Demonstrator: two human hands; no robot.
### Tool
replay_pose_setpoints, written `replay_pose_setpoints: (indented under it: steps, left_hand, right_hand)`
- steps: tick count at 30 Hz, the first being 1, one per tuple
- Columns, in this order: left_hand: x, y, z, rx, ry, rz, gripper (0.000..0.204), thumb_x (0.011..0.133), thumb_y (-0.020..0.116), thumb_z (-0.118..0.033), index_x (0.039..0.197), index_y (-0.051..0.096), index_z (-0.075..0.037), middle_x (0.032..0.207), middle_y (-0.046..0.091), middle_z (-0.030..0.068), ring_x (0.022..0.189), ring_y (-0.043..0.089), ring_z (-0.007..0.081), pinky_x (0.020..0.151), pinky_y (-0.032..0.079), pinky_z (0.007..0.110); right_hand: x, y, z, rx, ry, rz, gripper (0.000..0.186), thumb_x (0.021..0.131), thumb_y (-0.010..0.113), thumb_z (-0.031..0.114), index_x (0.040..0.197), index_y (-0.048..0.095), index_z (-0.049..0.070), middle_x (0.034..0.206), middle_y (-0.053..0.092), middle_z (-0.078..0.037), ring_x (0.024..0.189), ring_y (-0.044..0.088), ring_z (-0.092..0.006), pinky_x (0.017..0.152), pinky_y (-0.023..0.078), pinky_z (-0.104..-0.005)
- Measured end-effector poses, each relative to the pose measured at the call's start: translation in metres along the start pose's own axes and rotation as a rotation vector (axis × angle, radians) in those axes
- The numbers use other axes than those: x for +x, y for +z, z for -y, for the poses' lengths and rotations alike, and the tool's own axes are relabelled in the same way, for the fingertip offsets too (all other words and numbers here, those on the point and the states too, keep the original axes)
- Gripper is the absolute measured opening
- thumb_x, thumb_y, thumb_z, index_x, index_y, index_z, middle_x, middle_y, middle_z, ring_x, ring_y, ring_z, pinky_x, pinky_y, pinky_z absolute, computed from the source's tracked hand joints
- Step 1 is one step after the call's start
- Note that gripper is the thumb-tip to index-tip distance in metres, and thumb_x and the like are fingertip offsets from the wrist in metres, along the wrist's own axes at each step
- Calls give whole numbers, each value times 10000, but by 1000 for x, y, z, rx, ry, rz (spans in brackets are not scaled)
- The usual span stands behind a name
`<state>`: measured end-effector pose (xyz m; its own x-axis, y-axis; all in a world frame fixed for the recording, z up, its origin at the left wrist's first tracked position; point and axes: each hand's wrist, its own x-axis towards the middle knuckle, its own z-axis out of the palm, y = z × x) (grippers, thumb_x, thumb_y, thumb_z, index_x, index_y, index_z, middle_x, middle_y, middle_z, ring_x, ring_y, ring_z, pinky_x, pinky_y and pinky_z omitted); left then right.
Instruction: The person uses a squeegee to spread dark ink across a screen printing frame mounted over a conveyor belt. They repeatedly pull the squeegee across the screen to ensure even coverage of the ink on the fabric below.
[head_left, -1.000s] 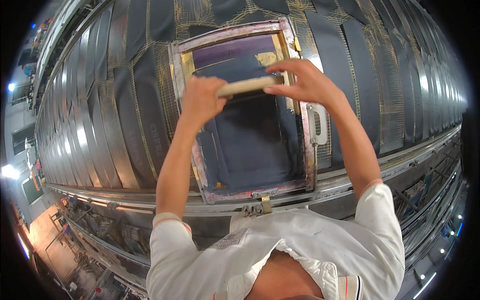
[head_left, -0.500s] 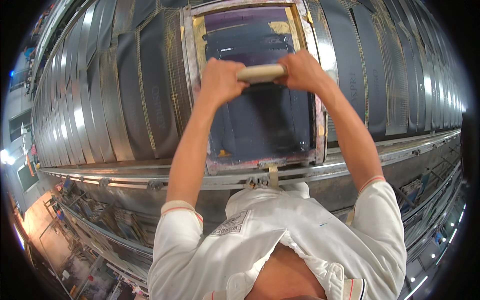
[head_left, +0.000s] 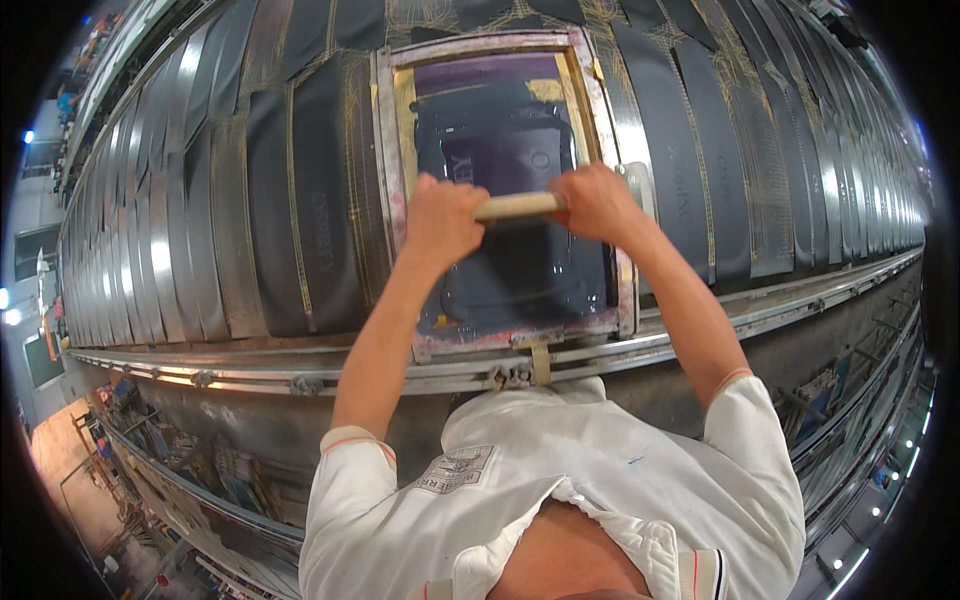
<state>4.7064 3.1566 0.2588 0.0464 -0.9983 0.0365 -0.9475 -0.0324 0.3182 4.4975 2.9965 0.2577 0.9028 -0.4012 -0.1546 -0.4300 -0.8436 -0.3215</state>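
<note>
The left hand [head_left: 447, 220] and right hand [head_left: 597, 204] curl around opposite ends of a pale, wooden-looking bar [head_left: 520, 207], probably stiff, best gripped there.

On my feed I have a pale bar [head_left: 520, 206], set crosswise over a rectangular frame [head_left: 388, 130], rails whitish with pink stains, mesh [head_left: 500, 160] smeared dark and glossy, purplish patch beyond the bar.
</note>
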Motion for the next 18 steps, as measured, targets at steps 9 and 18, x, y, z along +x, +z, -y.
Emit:
replay_pose_setpoints:
  steps: [9, 18]
  left_hand:
    - [159, -21, 89, 37, -161, 123, 439, 751, 862, -454, 1088, 799, -179, 939, 772, 132, 916, 720, 328, 933, 518, 443]
    - [135, -6, 80, 20, -111, 80, 373, 757, 850, -415, 1012, 787, -150, 875, 762, 121, 875, 721, 323, 892, 480, 449]
  right_hand:
    - [160, -44, -92, 126, 17, 53, 306, 769, 874, 300, 977, 779, 98, 869, 744, -176, 854, 714, -391, 765, 566, -477]
    - [138, -31, -79, 83, -17, 15, 325, 779, 853, 297, 1028, 778, 103, 882, 746, -168, 867, 709, -393, 779, 568, -474]
